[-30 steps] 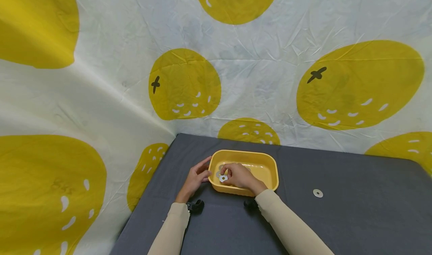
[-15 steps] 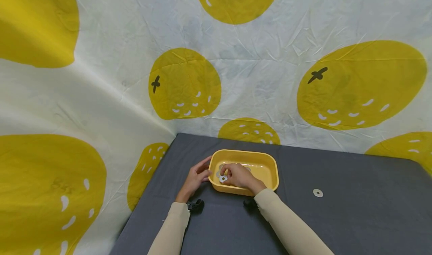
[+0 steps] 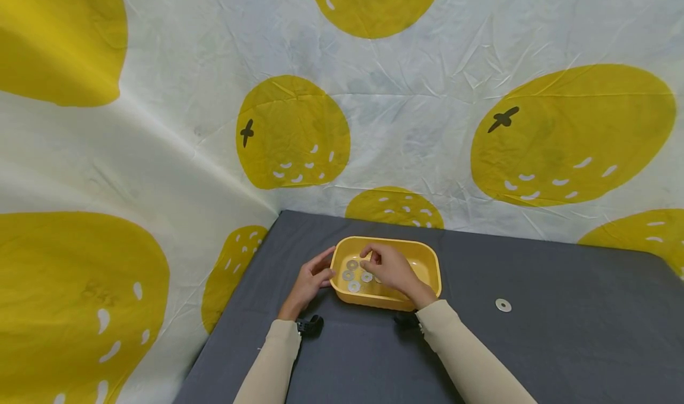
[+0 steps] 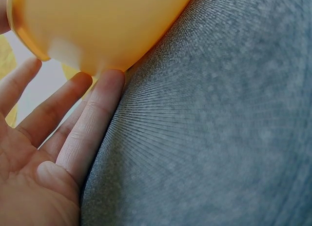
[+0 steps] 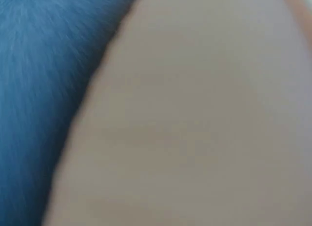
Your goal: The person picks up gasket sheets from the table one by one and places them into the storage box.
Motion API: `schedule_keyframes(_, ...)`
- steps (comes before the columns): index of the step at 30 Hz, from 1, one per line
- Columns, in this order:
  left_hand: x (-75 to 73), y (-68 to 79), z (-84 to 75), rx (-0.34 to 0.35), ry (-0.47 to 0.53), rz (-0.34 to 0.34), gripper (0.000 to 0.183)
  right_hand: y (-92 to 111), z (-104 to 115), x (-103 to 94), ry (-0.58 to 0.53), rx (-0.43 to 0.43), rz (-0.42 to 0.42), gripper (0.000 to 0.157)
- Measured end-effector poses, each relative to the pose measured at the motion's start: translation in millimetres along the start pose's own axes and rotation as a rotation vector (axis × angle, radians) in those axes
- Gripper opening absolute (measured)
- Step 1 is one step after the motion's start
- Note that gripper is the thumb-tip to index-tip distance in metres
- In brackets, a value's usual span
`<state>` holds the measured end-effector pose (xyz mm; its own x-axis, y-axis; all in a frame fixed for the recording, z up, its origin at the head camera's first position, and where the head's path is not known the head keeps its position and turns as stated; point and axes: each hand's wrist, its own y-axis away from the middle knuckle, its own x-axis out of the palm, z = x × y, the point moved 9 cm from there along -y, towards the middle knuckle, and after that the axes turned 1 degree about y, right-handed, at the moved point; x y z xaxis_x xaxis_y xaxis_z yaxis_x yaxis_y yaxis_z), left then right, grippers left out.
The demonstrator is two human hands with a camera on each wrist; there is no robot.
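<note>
In the head view, a yellow plastic box (image 3: 350, 299) stands on the dark cloth, with several flat metal washers (image 3: 354, 286) lying in its left part. My left hand (image 3: 308, 280) touches the box's left end from outside, fingers extended; the left wrist view shows those fingers (image 4: 105, 89) against the yellow wall, low by the cloth. Above the washers hovers my right hand (image 3: 392, 267), its index finger and thumb bent but apart, and no thing shows between them. It hides part of the box floor. The right wrist view is blurred and shows mostly a pale sleeve (image 5: 185, 113).
One more washer (image 3: 503, 305) lies on the dark grey cloth (image 3: 556, 333), right of the box. Behind and to the left hangs a white curtain (image 3: 406, 136) printed with yellow fruit.
My right hand has let go of a washer at the box's front left and lifted up and to the right, uncovering several washers. The left hand stays at the box.
</note>
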<state>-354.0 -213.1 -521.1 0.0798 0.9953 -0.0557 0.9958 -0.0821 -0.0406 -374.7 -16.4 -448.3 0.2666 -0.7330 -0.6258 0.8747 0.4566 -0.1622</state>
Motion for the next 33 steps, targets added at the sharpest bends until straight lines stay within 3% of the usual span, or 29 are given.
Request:
schedule_keyframes(7, 3.2, 0.4, 2.1, -0.008, 0.011, 0.028, 0.058, 32.6, -5.8, -71.7, -0.004, -0.066, -0.160, 0.011)
schedule_keyframes(12, 4.5, -1.3, 5.7, -0.029, 0.017, 0.069, 0.061, 69.4, -38.2, -122.9, 0.048, -0.026, -0.275, 0.012)
schedule_keyframes(14, 5.7, 0.4, -0.3, -0.040, 0.024, 0.081, 0.062, 85.1, -55.1, -139.3, 0.086, 0.014, -0.291, 0.014)
schedule_keyframes(20, 1.7, 0.7, -1.0, 0.001, 0.006, 0.024, 0.060, 124.9, -104.6, -167.9, 0.201, 0.152, -0.204, 0.027)
schedule_keyframes(25, -2.5, 0.2, 2.9, 0.009, -0.008, 0.008, 0.059, 143.9, -130.6, -168.2, 0.244, 0.186, -0.073, 0.031)
schedule_keyframes(33, -1.2, 0.9, 3.3, -0.002, -0.008, 0.023, 0.059, 155.7, -160.6, -164.9, 0.290, 0.283, 0.125, 0.024)
